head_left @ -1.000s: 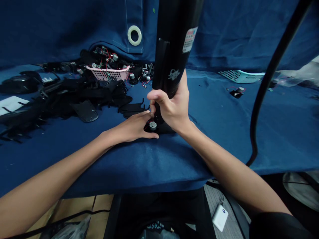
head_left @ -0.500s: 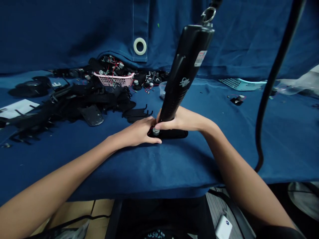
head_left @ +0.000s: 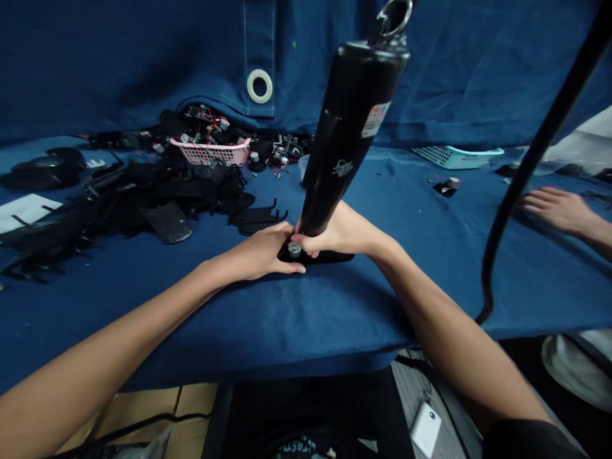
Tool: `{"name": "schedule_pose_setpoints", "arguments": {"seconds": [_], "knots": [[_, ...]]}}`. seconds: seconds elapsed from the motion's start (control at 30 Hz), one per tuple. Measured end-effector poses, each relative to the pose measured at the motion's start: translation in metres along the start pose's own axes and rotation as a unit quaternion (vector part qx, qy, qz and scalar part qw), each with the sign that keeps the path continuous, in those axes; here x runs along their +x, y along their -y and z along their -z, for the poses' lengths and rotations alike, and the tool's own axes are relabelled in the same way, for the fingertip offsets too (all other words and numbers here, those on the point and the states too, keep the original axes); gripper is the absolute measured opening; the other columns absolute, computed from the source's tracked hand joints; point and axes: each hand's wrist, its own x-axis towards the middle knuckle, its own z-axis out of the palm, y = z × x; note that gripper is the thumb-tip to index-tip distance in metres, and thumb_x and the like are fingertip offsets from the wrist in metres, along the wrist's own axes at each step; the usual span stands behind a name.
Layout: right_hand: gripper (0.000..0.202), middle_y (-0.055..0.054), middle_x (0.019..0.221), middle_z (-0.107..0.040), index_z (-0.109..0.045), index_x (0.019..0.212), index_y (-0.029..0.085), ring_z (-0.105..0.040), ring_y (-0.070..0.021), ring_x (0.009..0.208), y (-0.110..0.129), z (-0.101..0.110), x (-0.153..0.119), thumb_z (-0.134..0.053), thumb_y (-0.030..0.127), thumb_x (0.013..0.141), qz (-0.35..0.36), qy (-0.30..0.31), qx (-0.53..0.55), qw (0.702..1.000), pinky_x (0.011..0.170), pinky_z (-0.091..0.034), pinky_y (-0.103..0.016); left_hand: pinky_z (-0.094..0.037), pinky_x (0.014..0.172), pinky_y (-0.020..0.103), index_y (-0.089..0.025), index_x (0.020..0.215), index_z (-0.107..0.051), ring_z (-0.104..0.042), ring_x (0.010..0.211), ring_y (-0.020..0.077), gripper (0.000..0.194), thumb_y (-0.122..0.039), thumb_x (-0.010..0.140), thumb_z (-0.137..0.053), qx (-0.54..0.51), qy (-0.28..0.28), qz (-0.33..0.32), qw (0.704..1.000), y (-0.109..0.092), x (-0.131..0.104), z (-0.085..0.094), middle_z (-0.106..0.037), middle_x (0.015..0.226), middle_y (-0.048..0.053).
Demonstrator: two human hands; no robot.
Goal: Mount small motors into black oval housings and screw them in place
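Observation:
A black electric screwdriver [head_left: 342, 137] leans over the work, its upper end hung by a metal ring. My right hand [head_left: 329, 236] is wrapped round its lower end; the tip is hidden. Below lies a flat black plastic part [head_left: 335, 257] on the blue cloth, and a small silver motor [head_left: 294, 249] with red wire sits at its left end. My left hand [head_left: 275, 250] grips that left end, thumb along the near side and fingers on the far side.
Black plastic parts [head_left: 167, 222] are heaped at left. Behind them stands a pink basket [head_left: 210, 153] of wired motors. A teal basket [head_left: 459, 158] and a loose motor [head_left: 448, 186] lie at right. A black cable [head_left: 507, 210] hangs near another person's hand [head_left: 557, 209].
The view has shifted slightly right. Another person's hand has come in at the right edge. Both my hands keep their hold, and the screwdriver stays over the motor's end of the black part.

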Motion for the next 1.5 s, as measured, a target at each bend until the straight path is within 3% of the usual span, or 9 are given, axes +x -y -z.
{"name": "schedule_pose_setpoints", "arguments": {"seconds": [0.2,0.37,0.47,0.63,0.73,0.97,1.17,1.37,1.5], "knots": [[0.007,0.002,0.051,-0.061,-0.063,0.067,0.016,-0.061,-0.0137,0.051,0.008,0.001,-0.003,-0.062,0.021,0.072,-0.008,-0.031,0.027,0.999,0.052,-0.05,-0.024,-0.044,0.09,0.035,-0.02,0.114,-0.055,-0.055,0.107,0.025,0.044,-0.041,0.079,-0.07,0.0,-0.003,-0.013,1.0,0.002,0.0,-0.001,-0.056,0.117,0.007],[0.023,0.0,0.056,-0.062,-0.06,0.067,0.016,-0.057,-0.0102,0.044,0.015,0.026,-0.009,-0.061,0.036,0.078,0.008,-0.181,0.13,0.975,0.044,-0.048,-0.022,-0.044,0.09,0.033,-0.018,0.123,-0.05,-0.056,0.105,0.0231,0.056,-0.042,0.078,-0.072,0.001,-0.023,-0.024,0.999,0.003,-0.003,-0.002,-0.056,0.116,0.007],[0.025,-0.002,0.061,-0.062,-0.06,0.07,0.016,-0.058,-0.0105,0.046,-0.007,0.043,-0.01,-0.061,0.04,0.079,0.007,-0.25,0.204,0.947,0.044,-0.05,-0.023,-0.043,0.093,0.034,-0.018,0.123,-0.05,-0.056,0.107,0.0231,0.055,-0.043,0.078,-0.07,-0.001,-0.019,-0.015,1.0,0.002,-0.004,-0.002,-0.055,0.118,0.007],[0.014,-0.002,0.069,-0.062,-0.058,0.076,0.016,-0.059,-0.0095,0.053,-0.059,0.052,-0.008,-0.065,0.028,0.075,-0.121,-0.3,0.291,0.9,0.052,-0.054,-0.023,-0.042,0.096,0.036,-0.02,0.124,-0.049,-0.054,0.11,0.0227,0.052,-0.04,0.079,-0.069,0.004,-0.03,-0.027,0.999,-0.001,-0.007,-0.004,-0.055,0.119,0.006],[0.016,-0.003,0.071,-0.062,-0.056,0.076,0.016,-0.059,-0.0094,0.055,-0.074,0.047,-0.01,-0.067,0.028,0.073,-0.186,-0.283,0.304,0.891,0.054,-0.054,-0.023,-0.04,0.1,0.04,-0.022,0.125,-0.047,-0.052,0.113,0.0237,0.053,-0.033,0.077,-0.069,0.046,-0.07,-0.075,0.994,-0.005,-0.011,-0.005,-0.053,0.121,0.007],[0.021,-0.006,0.069,-0.065,-0.059,0.068,0.018,-0.054,-0.0115,0.052,-0.082,0.026,-0.018,-0.069,0.037,0.072,-0.347,-0.192,0.233,0.888,0.05,-0.053,-0.027,-0.035,0.107,0.047,-0.017,0.132,-0.04,-0.046,0.121,0.0261,0.056,-0.023,0.082,-0.062,0.151,-0.172,-0.182,0.956,-0.014,-0.02,-0.001,-0.051,0.126,0.012],[0.025,-0.007,0.056,-0.061,-0.059,0.065,0.021,-0.052,-0.015,0.047,-0.083,0.027,-0.016,-0.063,0.044,0.074,-0.351,-0.159,0.149,0.911,0.045,-0.049,-0.032,-0.033,0.108,0.049,-0.018,0.134,-0.038,-0.047,0.121,0.0259,0.057,-0.024,0.082,-0.061,0.172,-0.221,-0.208,0.937,-0.018,-0.025,0.001,-0.051,0.125,0.013],[0.034,-0.005,0.047,-0.055,-0.058,0.065,0.022,-0.054,-0.0183,0.047,-0.08,0.034,-0.017,-0.065,0.055,0.072,-0.392,-0.136,0.027,0.909,0.047,-0.046,-0.034,-0.039,0.1,0.046,-0.019,0.135,-0.041,-0.05,0.116,0.027,0.059,-0.026,0.08,-0.062,0.162,-0.231,-0.203,0.938,-0.026,-0.03,0.005,-0.053,0.124,0.012],[0.045,-0.008,0.048,-0.056,-0.059,0.065,0.022,-0.057,-0.0228,0.051,-0.081,0.033,-0.016,-0.055,0.065,0.075,-0.437,-0.113,-0.023,0.892,0.051,-0.046,-0.037,-0.042,0.095,0.042,-0.018,0.132,-0.046,-0.053,0.113,0.0264,0.057,-0.029,0.079,-0.063,0.131,-0.218,-0.191,0.948,-0.027,-0.032,0.005,-0.055,0.121,0.012]]}}
